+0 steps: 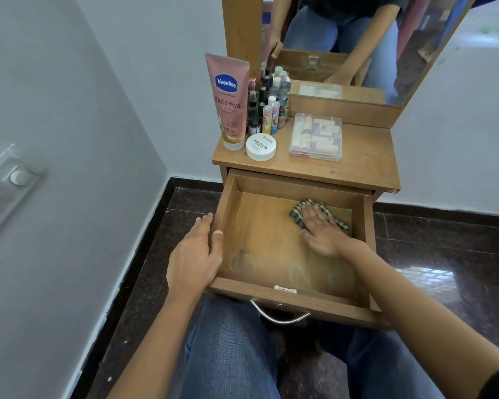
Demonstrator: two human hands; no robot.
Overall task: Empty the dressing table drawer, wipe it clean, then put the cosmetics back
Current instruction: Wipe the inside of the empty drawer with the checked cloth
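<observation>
Nearest, the left hand (196, 254) clasps the left wall of the open drawer (260, 234), thumb inside, likely steadying it. Farther in, the right hand (320, 228) lies flat, fingers straight, pressing the checked cloth (297, 215) on the bare floor's far right. Beyond, the cosmetics (231, 105) stand on the tabletop (366, 156), clear of the wiping.

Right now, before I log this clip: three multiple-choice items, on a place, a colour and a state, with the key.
1. Where is the checked cloth? A) on the tabletop B) in the drawer, under the right hand C) on the floor
2. What colour is the Vaseline tube? A) pink B) green C) black
3. The drawer is: A) shut B) open, full of cosmetics C) open, holding only the cloth
Key: B, the flat hand presses it on the drawer bottom; A, its body is pink; C, bare wood surrounds the cloth.
</observation>
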